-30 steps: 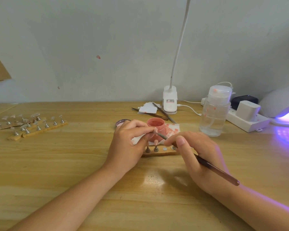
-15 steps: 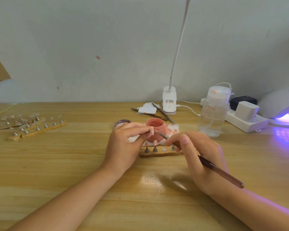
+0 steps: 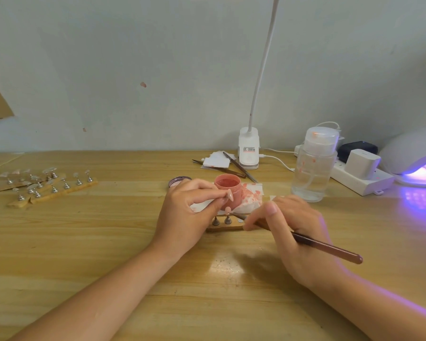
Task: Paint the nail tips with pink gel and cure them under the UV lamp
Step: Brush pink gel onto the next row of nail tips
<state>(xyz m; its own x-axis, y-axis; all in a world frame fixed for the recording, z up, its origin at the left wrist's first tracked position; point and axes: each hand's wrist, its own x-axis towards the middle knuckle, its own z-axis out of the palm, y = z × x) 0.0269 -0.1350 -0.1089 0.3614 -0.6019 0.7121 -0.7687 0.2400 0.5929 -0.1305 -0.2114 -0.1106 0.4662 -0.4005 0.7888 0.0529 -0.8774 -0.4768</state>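
Head view: left hand (image 3: 182, 217) pinches a nail tip (image 3: 230, 195) mid-table, pointing up beside the pink gel jar (image 3: 228, 190). Right hand (image 3: 295, 232) grips the brush (image 3: 327, 247), its long axis slanting from lower right, bristles aimed left at the wooden stand (image 3: 225, 226).

Home nail desk: UV lamp (image 3: 413, 156)

Head view, single: wide-angle camera sitting at the wearer's head, facing forward and down over the wooden table (image 3: 89, 244) toward the grey wall (image 3: 133, 70). Forearms are entering from the bottom edge; hands are lying close, at centre frame.
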